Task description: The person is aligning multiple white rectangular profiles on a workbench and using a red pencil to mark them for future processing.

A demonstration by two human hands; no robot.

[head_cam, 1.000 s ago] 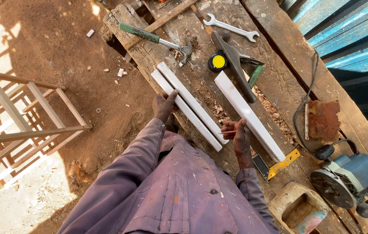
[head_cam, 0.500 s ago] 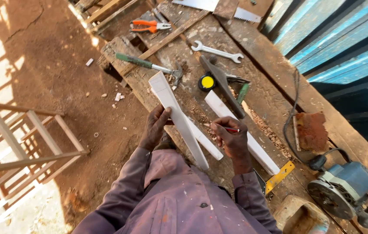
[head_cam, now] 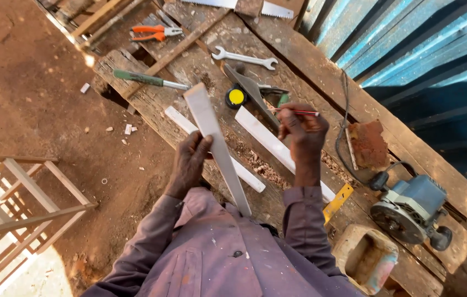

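My left hand (head_cam: 190,159) grips a pale wooden slat (head_cam: 214,140) near its middle and holds it lifted off the workbench, its near end against my chest. My right hand (head_cam: 301,132) is raised above the bench and pinches a red pencil (head_cam: 294,112) that points left. Two more pale slats lie flat on the rough plank workbench (head_cam: 299,66): one (head_cam: 244,171) under the lifted slat, the other (head_cam: 269,140) below my right hand.
A yellow tape measure (head_cam: 236,97), a square (head_cam: 250,88), a spanner (head_cam: 244,57), a green-handled hammer (head_cam: 143,78), orange pliers (head_cam: 154,33) and a handsaw (head_cam: 244,6) lie further along the bench. A blue router (head_cam: 412,206) and its cord sit at right. A wooden frame (head_cam: 19,203) stands on the dirt at left.
My left hand has lifted the slat higher and tilted it more upright toward me. My right hand has risen off the bench with the pencil.
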